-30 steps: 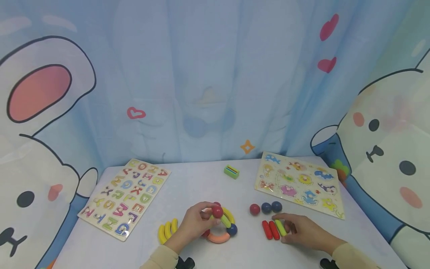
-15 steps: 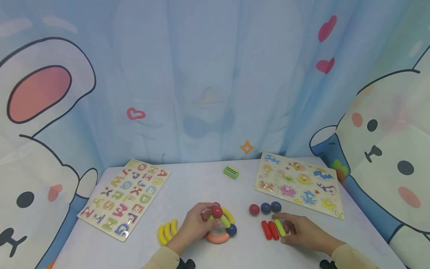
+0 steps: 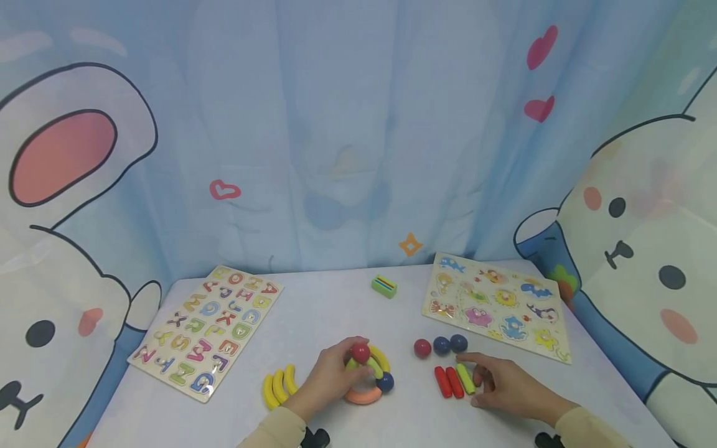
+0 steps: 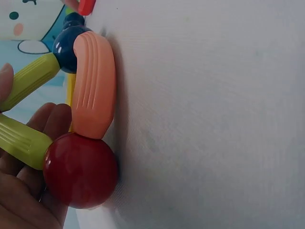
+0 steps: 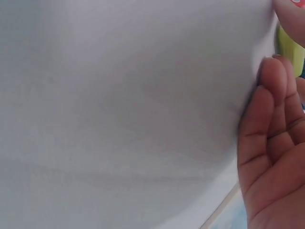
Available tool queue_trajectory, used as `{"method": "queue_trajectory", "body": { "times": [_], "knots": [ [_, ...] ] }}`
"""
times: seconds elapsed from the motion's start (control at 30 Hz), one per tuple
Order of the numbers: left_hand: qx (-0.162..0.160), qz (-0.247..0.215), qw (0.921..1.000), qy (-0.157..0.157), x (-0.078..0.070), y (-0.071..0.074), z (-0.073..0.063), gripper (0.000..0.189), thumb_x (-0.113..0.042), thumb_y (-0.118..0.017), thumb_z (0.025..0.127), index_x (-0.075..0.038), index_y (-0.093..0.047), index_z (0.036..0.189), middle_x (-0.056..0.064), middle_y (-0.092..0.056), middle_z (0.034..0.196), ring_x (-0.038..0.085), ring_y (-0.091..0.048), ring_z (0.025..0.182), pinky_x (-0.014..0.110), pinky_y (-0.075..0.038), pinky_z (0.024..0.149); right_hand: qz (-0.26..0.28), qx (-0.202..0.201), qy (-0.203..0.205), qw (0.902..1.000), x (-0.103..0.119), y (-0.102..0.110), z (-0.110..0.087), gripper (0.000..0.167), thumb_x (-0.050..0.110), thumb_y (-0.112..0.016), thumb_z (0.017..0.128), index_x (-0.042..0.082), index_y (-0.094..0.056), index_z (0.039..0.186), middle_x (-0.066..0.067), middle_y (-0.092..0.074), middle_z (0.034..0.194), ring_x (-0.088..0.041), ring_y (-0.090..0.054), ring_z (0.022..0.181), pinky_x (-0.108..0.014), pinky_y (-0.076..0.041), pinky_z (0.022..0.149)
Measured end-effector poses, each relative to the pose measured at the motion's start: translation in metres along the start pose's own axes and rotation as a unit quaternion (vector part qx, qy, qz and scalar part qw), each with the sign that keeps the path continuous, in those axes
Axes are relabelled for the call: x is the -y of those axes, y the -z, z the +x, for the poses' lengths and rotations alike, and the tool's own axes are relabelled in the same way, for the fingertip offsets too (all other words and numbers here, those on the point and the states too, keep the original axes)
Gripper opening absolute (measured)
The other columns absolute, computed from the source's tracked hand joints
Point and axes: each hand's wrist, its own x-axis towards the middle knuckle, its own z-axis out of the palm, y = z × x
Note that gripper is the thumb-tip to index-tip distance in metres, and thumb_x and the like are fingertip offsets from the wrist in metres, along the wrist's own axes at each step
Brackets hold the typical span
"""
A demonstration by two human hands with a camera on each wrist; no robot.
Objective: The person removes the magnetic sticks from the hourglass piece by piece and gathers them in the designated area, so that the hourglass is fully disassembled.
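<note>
Alphabet puzzle board (image 3: 206, 335): flat on the white tabletop (image 3: 319, 311), beyond the left hand and to its left. Yellow curved rods (image 3: 279, 387), three: side by side, just left of the left hand.

Left hand (image 3: 332, 376): grasping the ball-and-rod assembly (image 3: 374, 368) near its upper red ball (image 3: 360, 353). Thumb contacts one light-green rod (image 4: 35, 78); fingers lie behind a second (image 4: 24, 140). These two rods slope up from the base. Base parts include a lower red ball (image 4: 81, 170), an orange curved rod (image 4: 95, 88), a blue ball (image 3: 385, 382) and a yellow curved rod (image 3: 380, 358).

Green block (image 3: 384, 287), striped top: beyond the hands, between them. Loose red ball (image 3: 422, 348) and two loose blue balls (image 3: 458, 343): in a row, just beyond the right fingertips. Red rods (image 3: 443, 382), two: parallel, left of the right hand.

Loose green rod (image 3: 465, 378): beside the red rods, between the right thumb and index finger. Right hand (image 3: 504, 386): thumb and index finger at opposite ends of this rod; whether they grasp it cannot be told.

Animal puzzle board (image 3: 525, 303): beyond the right hand.
</note>
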Motion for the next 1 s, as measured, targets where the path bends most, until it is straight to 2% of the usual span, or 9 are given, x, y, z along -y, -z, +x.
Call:
{"method": "queue_trajectory", "body": {
  "times": [0.13,0.23,0.37,0.47,0.63,0.8,0.9,1.0],
  "knots": [
    [-0.006,0.000,1.0000,-0.001,0.000,0.000,0.000,0.053,-0.032,-0.081,0.085,-0.021,-0.061,0.132,-0.006,-0.066,0.122,0.027,-0.058,0.123,0.051,-0.046,0.102,-0.007,0.008,-0.001,0.9999,0.002,0.008,-0.002,0.079,0.019,-0.091,0.070,0.017,-0.056,0.140,0.002,-0.056,0.088,-0.017,-0.052,0.074,-0.026,-0.047,0.059],
    [-0.007,0.002,1.0000,-0.002,0.000,0.000,-0.002,0.054,-0.033,-0.081,0.084,-0.020,-0.061,0.133,-0.006,-0.067,0.122,0.026,-0.059,0.121,0.052,-0.047,0.101,-0.013,-0.003,0.002,0.9999,0.007,0.017,-0.005,0.076,0.017,-0.091,0.070,0.017,-0.058,0.138,0.003,-0.057,0.091,-0.017,-0.053,0.075,-0.025,-0.049,0.060],
    [-0.005,0.002,1.0000,0.003,-0.001,0.001,-0.004,0.055,-0.033,-0.081,0.084,-0.020,-0.061,0.133,-0.005,-0.066,0.122,0.026,-0.059,0.120,0.052,-0.047,0.100,-0.002,-0.025,0.042,0.9988,0.023,0.028,-0.005,0.070,0.015,-0.089,0.073,0.014,-0.058,0.136,0.001,-0.059,0.096,-0.017,-0.054,0.078,-0.024,-0.051,0.062],
    [-0.005,0.002,1.0000,0.008,-0.001,0.002,-0.005,0.054,-0.033,-0.081,0.084,-0.022,-0.061,0.133,-0.005,-0.066,0.124,0.026,-0.059,0.121,0.053,-0.046,0.101,0.010,-0.021,0.085,0.9961,0.045,0.028,0.003,0.064,0.017,-0.085,0.078,0.014,-0.058,0.137,0.000,-0.061,0.101,-0.017,-0.056,0.082,-0.024,-0.052,0.066],
    [-0.003,0.003,1.0000,0.003,0.001,0.004,-0.005,0.054,-0.034,-0.080,0.085,-0.021,-0.060,0.134,-0.005,-0.066,0.124,0.026,-0.059,0.121,0.053,-0.047,0.100,0.021,0.002,0.145,0.9892,0.099,0.012,0.028,0.057,0.022,-0.082,0.083,0.021,-0.059,0.135,0.002,-0.064,0.106,-0.014,-0.058,0.085,-0.025,-0.054,0.072],
    [0.001,-0.002,0.9998,-0.020,0.004,0.004,-0.005,0.054,-0.033,-0.079,0.086,-0.018,-0.060,0.135,-0.005,-0.068,0.123,0.022,-0.061,0.119,0.051,-0.048,0.100,0.074,0.041,0.214,0.9731,0.147,-0.010,0.050,0.050,0.022,-0.078,0.088,0.022,-0.059,0.134,0.000,-0.064,0.113,-0.011,-0.063,0.091,-0.027,-0.056,0.079],
    [0.001,0.003,0.9994,-0.035,0.006,0.005,-0.004,0.052,-0.033,-0.079,0.087,-0.018,-0.061,0.133,-0.006,-0.068,0.121,0.019,-0.062,0.117,0.048,-0.049,0.099,0.081,0.054,0.236,0.9669,0.164,-0.022,0.057,0.046,0.025,-0.078,0.088,0.021,-0.060,0.131,0.006,-0.063,0.115,-0.011,-0.063,0.094,-0.027,-0.055,0.080],
    [-0.001,0.008,0.9993,-0.036,0.008,0.006,-0.003,0.052,-0.032,-0.078,0.087,-0.017,-0.061,0.134,-0.006,-0.070,0.119,0.015,-0.063,0.115,0.045,-0.050,0.098,0.053,0.046,0.250,0.9658,0.172,-0.031,0.060,0.043,0.027,-0.079,0.087,0.023,-0.062,0.127,0.014,-0.061,0.113,-0.011,-0.061,0.094,-0.025,-0.055,0.079]
  ]
}}
